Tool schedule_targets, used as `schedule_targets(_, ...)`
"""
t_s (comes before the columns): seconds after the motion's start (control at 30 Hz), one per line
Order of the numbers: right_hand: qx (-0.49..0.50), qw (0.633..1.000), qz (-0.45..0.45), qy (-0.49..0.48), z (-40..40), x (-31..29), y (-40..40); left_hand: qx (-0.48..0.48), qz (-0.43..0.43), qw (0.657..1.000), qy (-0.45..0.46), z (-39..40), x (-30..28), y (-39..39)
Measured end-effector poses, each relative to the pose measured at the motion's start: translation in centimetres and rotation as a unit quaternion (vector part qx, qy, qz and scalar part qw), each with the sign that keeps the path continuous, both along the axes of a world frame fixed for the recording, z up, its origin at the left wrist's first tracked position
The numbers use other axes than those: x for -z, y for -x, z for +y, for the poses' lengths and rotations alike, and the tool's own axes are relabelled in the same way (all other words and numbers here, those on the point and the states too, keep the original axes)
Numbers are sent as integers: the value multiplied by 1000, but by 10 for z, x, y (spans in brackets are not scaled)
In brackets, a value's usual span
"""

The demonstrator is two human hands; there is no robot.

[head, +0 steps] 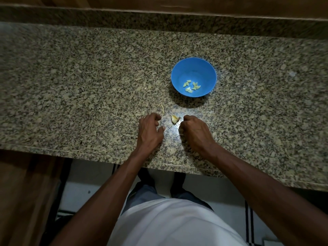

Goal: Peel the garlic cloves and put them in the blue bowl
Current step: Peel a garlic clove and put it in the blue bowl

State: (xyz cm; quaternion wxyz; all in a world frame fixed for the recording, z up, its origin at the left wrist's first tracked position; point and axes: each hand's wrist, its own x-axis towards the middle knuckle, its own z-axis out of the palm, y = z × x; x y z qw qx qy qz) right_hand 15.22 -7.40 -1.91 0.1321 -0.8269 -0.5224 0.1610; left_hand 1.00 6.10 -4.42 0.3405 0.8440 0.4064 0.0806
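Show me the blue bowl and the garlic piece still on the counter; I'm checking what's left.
blue bowl (pixel 179 71): head view, bare inner wall on its left side.
garlic piece (pixel 174 119): head view, its pale middle, between the hands.

No readable text, labels, brand names, numbers or signs appear anywhere in this view. The blue bowl (pixel 193 77) is plain, and the speckled stone worktop (pixel 88 89) carries no writing or markings of any kind.
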Motion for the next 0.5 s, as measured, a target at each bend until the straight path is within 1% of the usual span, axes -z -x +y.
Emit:
schedule_targets(0.07, 39, 998, 49, -16, 0, 2, -5, -5, -26, 1000, 9, -1, -2, 1)
schedule_targets(0.13, 117, 979, 160, -56, -3, 3, -9, -6, -60, 998, 20, -4, -7, 2)
schedule_targets(0.17, 159, 958, 229, -72, -5, 3, -10, -4, -76, 997, 29, -5, -10, 2)
schedule_targets(0.23, 225, 901, 359, -92, -10, 2, -8, 14, -110, 992, 67, -9, -18, 0)
schedule_targets(0.3, 254, 844, 459, -115, -10, 0, -4, 49, -136, 983, 109, -14, -24, -3)
schedule_targets(0.33, 261, 823, 490, -123, -9, -2, -2, 62, -146, 980, 119, -16, -24, -6)
schedule_targets(0.37, 266, 810, 508, -126, -7, -5, 0, 67, -150, 979, 120, -17, -24, -7)
schedule_targets(0.43, 268, 806, 513, -125, -5, -9, 3, 61, -153, 980, 110, -18, -26, -11)
schedule_targets(0.5, 268, 814, 501, -121, -5, -9, 2, 50, -154, 982, 98, -16, -27, -12)
